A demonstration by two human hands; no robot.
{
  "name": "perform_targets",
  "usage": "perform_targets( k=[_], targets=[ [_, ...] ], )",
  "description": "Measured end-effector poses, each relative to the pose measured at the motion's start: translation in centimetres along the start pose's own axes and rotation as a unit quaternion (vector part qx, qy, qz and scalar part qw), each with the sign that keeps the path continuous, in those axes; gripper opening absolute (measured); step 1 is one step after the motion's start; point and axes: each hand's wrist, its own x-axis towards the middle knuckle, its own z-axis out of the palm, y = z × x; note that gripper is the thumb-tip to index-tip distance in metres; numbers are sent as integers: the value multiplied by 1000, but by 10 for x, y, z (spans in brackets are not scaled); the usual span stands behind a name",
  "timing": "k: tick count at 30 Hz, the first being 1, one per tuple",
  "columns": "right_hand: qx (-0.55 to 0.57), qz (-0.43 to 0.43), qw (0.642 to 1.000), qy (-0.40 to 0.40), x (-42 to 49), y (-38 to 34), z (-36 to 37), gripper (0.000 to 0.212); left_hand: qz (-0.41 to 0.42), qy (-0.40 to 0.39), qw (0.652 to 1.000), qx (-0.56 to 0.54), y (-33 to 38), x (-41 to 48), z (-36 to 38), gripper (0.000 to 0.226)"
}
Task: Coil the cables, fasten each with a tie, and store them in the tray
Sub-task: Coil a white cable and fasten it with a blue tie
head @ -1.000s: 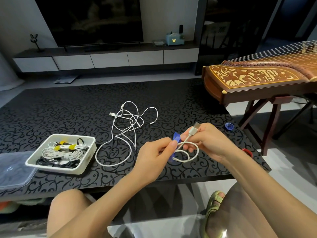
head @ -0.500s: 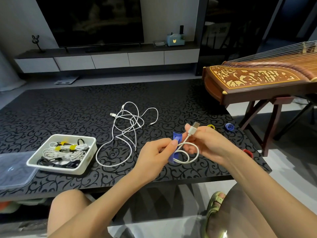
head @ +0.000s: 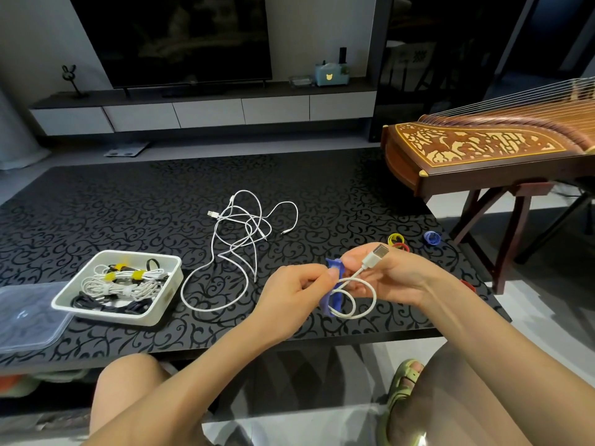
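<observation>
**White cable coil held in both hands, tray part-filled at the left**

White and thin, a short white cable (head: 360,305) hangs in one small loop between the two hands, just above the near edge of the black scroll-patterned worktop (head: 96,214). The left hand (head: 291,294) pinches a blue strap tie (head: 335,296) against the loop with thumb and fingertips. The right hand (head: 396,275) is curled round the cable just below its silver USB plug (head: 379,253), which points up and away.

At the near left a white rectangular plastic tray (head: 112,315) sits close to the front edge. It holds white cable bundles (head: 122,286), two of them bound with yellow ties, and black cables (head: 106,305) along its near side. A clear plastic lid (head: 29,317) touches the tray's left corner and runs out of view at the left.

Bare worktop shows between tray and hands. Further back, a long loose white cable (head: 244,226) lies tangled mid-worktop, one wide loop reaching just beside the tray. Right of the hands, near the right edge, lie a yellow tie ring (head: 393,238), a red tie ring (head: 402,246) and a blue tie ring (head: 431,238); another red ring (head: 468,284) lies at the near right corner.

Behind the tangle the surface is open to the far edge. Beyond the right edge a carved wooden zither (head: 483,149) stands on its frame.
</observation>
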Motion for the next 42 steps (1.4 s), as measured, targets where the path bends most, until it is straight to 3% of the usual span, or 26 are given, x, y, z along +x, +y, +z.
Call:
perform_targets(
  k=[6, 14, 16, 18, 20, 21, 24, 25, 26, 27, 29, 30, 36, 42],
  targets=[
    [27, 57, 997, 42, 1, 4, 0, 28, -22, -34, 999, 13, 6, 2, 0, 48],
    [-126, -6, 990, 70, -9, -13, -8, 33, -15, -91, 994, -55, 8, -10, -5, 39],
    [-161, -11, 984, 72, -16, -25, -11, 25, 22, -124, 992, 13, 11, -18, -10, 33],
    [-230, -13, 971, 62, -19, -34, -8, 20, 73, -164, 968, 175, 13, -19, -13, 34],
    [-362, -34, 928, 83, -19, -39, 4, 22, 77, -205, 936, 275, 19, -17, -12, 33],
    [-446, -63, 886, 110, -17, -42, 11, 24, 55, -219, 934, 277, 22, -16, -11, 32],
    [-627, -158, 729, 223, -10, -44, 22, 23, -22, -204, 964, 168, 26, -13, -10, 36],
    [-631, -181, 706, 267, -8, -43, 22, 21, -27, -175, 973, 146, 26, -10, -12, 37],
    [-614, -195, 703, 301, -5, -42, 21, 20, -18, -137, 978, 156, 24, -7, -13, 35],
    [-577, -197, 725, 321, -3, -42, 21, 20, -3, -104, 978, 182, 23, -4, -13, 30],
    [-470, -180, 801, 323, 2, -42, 23, 22, 17, -67, 975, 211, 19, -1, -9, 14],
    [-439, -166, 823, 319, 4, -42, 22, 23, 29, -60, 971, 228, 18, 0, -6, 11],
    [-491, -119, 786, 356, 12, -42, 20, 28, 163, -2, 926, 341, 21, -2, -1, 10],
    [-488, -75, 785, 373, 11, -51, 25, 31, 163, 2, 947, 278, 31, 0, 1, 21]
  ],
)
